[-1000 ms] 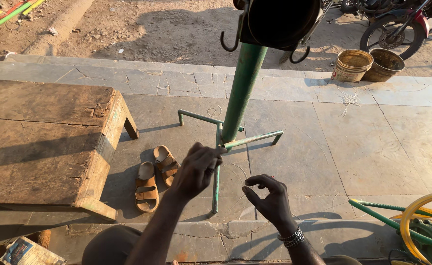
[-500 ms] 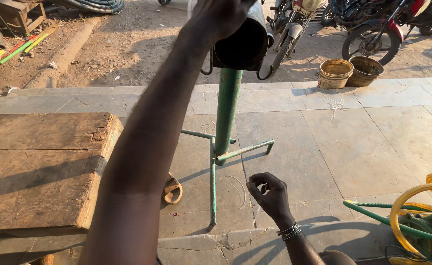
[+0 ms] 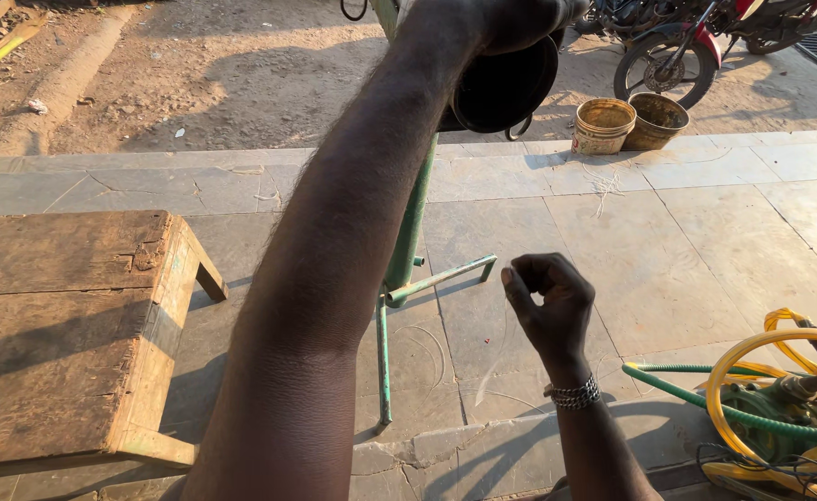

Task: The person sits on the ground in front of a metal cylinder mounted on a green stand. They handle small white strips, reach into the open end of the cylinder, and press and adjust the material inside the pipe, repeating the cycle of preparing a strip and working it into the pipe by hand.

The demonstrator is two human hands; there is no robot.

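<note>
Two hands show: the left hand [image 3: 520,19] raised at the top of the view, the right hand [image 3: 546,301] lower, with one metal bracelet [image 3: 575,394] on its wrist. One green metal stand [image 3: 408,241] carries one black round drum [image 3: 506,88]. Two buckets sit side by side on the paving, a pale one [image 3: 603,125] and a darker one [image 3: 657,121]. One wooden tabletop [image 3: 56,315] stands at left. One motorcycle wheel [image 3: 663,70] is visible. One green hose [image 3: 696,394] and one coil of yellow hose [image 3: 752,357] lie at right.
</note>
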